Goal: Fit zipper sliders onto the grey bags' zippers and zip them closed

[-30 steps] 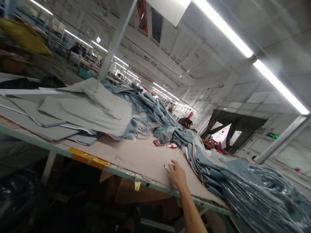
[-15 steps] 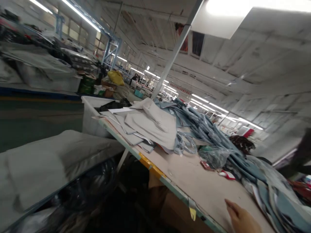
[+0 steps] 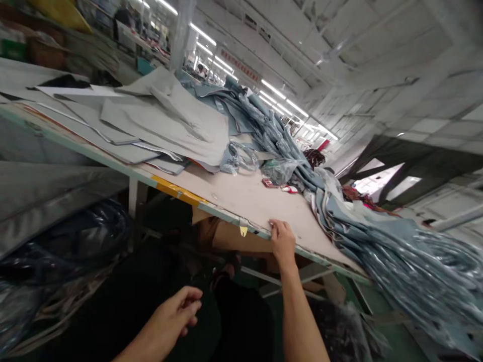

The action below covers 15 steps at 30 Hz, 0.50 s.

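Note:
My right hand (image 3: 282, 242) rests at the near edge of a long table (image 3: 241, 196), its fingertips on the tabletop and nothing visible in its grasp. Lower down, my left hand (image 3: 179, 312) hangs in the air in front of the table, fingers loosely bent and apart, holding nothing. A yellow notched piece (image 3: 243, 231) sits on the table edge, left of my right hand. Beyond that hand lie a small red box (image 3: 269, 183) and a red-and-white item (image 3: 290, 189), beside a crumpled clear bag (image 3: 279, 170).
Pale grey sheets (image 3: 169, 120) are heaped on the table's left part. Blue-grey pieces in clear plastic (image 3: 400, 246) run along the far side and hang over the right end. Dark plastic-wrapped goods (image 3: 86, 236) stand at lower left; cardboard (image 3: 234, 239) shows underneath the table.
The view has swung right and down, closer to the table. My right hand now shows with its forearm at the table edge, and my left hand has come into view.

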Motion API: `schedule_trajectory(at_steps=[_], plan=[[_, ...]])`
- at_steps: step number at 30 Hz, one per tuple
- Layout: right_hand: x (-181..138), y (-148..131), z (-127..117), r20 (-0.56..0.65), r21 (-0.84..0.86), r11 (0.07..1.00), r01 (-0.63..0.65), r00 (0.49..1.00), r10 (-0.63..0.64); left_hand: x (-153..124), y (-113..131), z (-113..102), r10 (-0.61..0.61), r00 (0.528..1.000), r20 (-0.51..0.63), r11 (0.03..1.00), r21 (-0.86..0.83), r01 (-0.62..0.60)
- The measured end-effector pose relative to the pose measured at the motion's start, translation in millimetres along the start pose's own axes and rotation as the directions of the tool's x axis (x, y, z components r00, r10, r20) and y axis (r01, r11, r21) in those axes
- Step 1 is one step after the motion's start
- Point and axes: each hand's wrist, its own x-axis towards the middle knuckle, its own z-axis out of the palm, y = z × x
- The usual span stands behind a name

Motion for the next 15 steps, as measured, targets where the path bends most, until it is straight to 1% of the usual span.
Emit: schedule_trajectory(at_steps=[1, 2, 3, 4, 5, 6, 7, 8, 9, 10, 12, 13, 14, 15], plan=[[-0.8, 2.0, -2.0, -0.006, 0.014, 1.000, 0.015, 1.000, -0.015, 4.6, 16.8, 0.5, -0.018, 1.000, 0.007, 1.000, -0.013, 0.018], [-1.6, 3.5, -3.9, -0.016, 0.030, 0.999, 0.026, 1.000, -0.026, 6.9, 32.3, -2.8, 0.063, 0.998, 0.002, 0.998, 0.016, -0.063], [-2.3, 4.8, -5.0, -0.030, 0.045, 0.998, 0.032, 0.999, -0.031, 7.3, 45.5, -9.5, 0.183, 0.983, -0.006, 0.981, 0.063, -0.182], [-2.8, 6.2, -5.3, -0.045, 0.060, 0.998, 0.036, 0.998, -0.034, 6.2, 55.8, -19.3, 0.270, 0.961, -0.062, 0.960, 0.100, -0.263], [-3.1, 7.8, -4.6, -0.059, 0.073, 0.997, 0.040, 0.998, -0.035, 3.7, 63.2, -31.7, 0.338, 0.930, -0.148, 0.936, 0.157, -0.315], [-3.4, 9.4, -3.2, -0.072, 0.082, 0.996, 0.041, 0.997, -0.036, 0.1, 67.4, -45.9, 0.412, 0.876, -0.252, 0.902, 0.249, -0.352], [-3.7, 11.0, -1.5, -0.085, 0.089, 0.995, 0.043, 0.996, -0.035, -4.7, 68.4, -61.3, 0.475, 0.812, -0.338, 0.865, 0.351, -0.360], [-4.1, 12.5, 0.3, -0.099, 0.092, 0.995, 0.044, 0.994, -0.035, -10.4, 66.4, -77.2, 0.522, 0.751, -0.405, 0.827, 0.454, -0.330], [-4.6, 13.9, 1.9, -0.114, 0.091, 0.995, 0.044, 0.993, -0.033, -16.8, 61.3, -93.2, 0.547, 0.701, -0.457, 0.797, 0.541, -0.268], [-5.2, 15.0, 3.3, -0.129, 0.086, 0.995, 0.043, 0.991, -0.032, -23.7, 53.2, -108.7, 0.548, 0.674, -0.496, 0.778, 0.598, -0.193], [-6.1, 16.7, 5.6, -0.157, 0.071, 0.997, 0.041, 0.987, -0.030, -37.5, 28.3, -137.4, 0.490, 0.650, -0.582, 0.778, 0.627, -0.025], [-6.4, 17.0, 6.3, -0.169, 0.063, 0.997, 0.040, 0.985, -0.028, -44.3, 12.0, -150.1, 0.435, 0.652, -0.621, 0.791, 0.609, 0.053], [-6.4, 16.7, 6.7, -0.178, 0.059, 0.998, 0.038, 0.984, -0.027, -51.2, -6.2, -161.1, 0.383, 0.633, -0.673, 0.806, 0.578, 0.127], [-6.2, 15.8, 6.5, -0.186, 0.061, 0.998, 0.035, 0.982, -0.023, -58.8, -25.7, -170.1, 0.320, 0.638, -0.700, 0.811, 0.551, 0.197]])
